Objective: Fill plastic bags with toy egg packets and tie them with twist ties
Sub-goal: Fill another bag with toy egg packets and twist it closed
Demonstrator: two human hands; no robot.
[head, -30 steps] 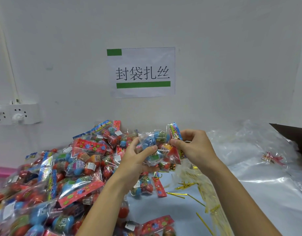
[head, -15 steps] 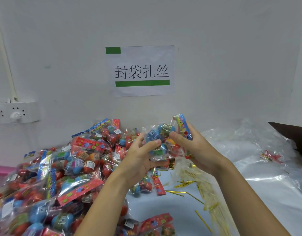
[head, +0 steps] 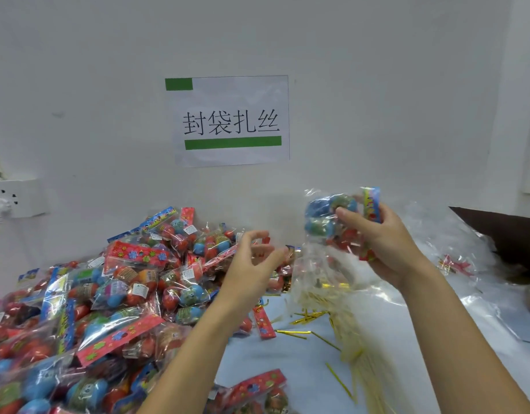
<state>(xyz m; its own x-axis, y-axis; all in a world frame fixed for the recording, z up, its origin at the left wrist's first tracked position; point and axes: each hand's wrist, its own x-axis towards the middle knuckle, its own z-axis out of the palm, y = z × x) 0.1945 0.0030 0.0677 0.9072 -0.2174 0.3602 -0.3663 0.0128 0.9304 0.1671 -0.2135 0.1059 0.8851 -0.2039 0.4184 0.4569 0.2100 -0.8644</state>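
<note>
Flanking hands: packet pile (head: 114, 294) left, twist ties (head: 341, 330) between forearms.

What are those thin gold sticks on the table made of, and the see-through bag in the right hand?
The gold twist ties look like metallic foil, probably over thin wire; they glint and some lie bent. The clear bag held by the right hand looks like thin glossy plastic film: it crinkles, shows white glare, and the toy eggs show through it.
</note>
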